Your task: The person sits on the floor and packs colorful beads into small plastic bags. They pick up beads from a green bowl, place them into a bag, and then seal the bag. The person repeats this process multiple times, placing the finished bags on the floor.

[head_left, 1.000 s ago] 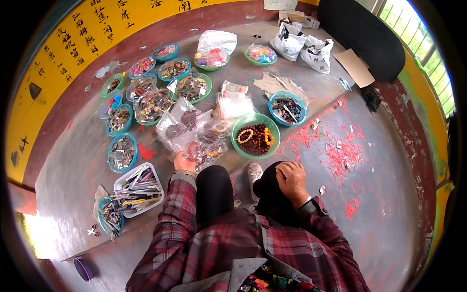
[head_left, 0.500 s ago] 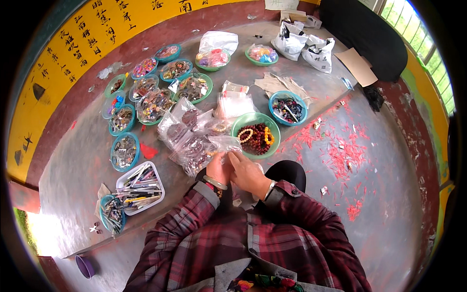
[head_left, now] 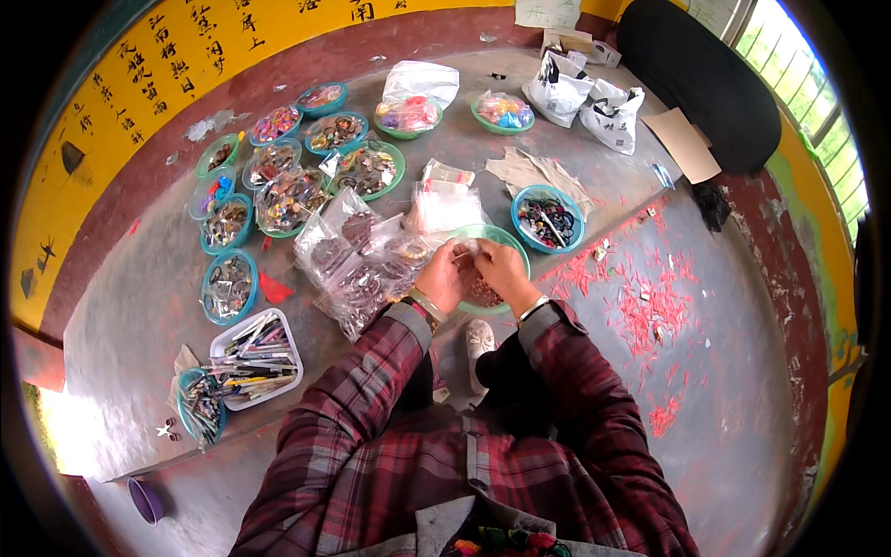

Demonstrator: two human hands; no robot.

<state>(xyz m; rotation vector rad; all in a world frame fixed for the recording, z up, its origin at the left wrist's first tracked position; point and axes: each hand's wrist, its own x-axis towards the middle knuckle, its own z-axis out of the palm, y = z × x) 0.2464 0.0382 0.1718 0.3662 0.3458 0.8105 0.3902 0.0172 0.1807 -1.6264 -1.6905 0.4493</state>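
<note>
My left hand (head_left: pixel 445 277) and my right hand (head_left: pixel 502 275) meet above a green bowl (head_left: pixel 516 244). Both have their fingers curled and pinched together. A small pale thing shows between the fingertips, too little of it to name. Dark red beads (head_left: pixel 484 293) lie in the bowl below my wrists; the hands hide most of its inside. Just left of my left hand is a pile of clear plastic bags (head_left: pixel 357 269) with dark bead strings inside. A stack of flat clear bags (head_left: pixel 444 206) lies behind the bowl.
A blue basket of dark cords (head_left: pixel 548 219) stands right of the bowl. Several filled baskets (head_left: pixel 364 169) crowd the left, with a white tray of pens (head_left: pixel 252 360) nearer. Red scraps (head_left: pixel 645 302) litter the lower floor at right, past the ledge edge. White bags (head_left: pixel 559 88) stand behind.
Both hands have moved right, from beside the bead bags to over the green bowl, covering the beads there. The clear bag seen at my fingers before no longer shows plainly.
</note>
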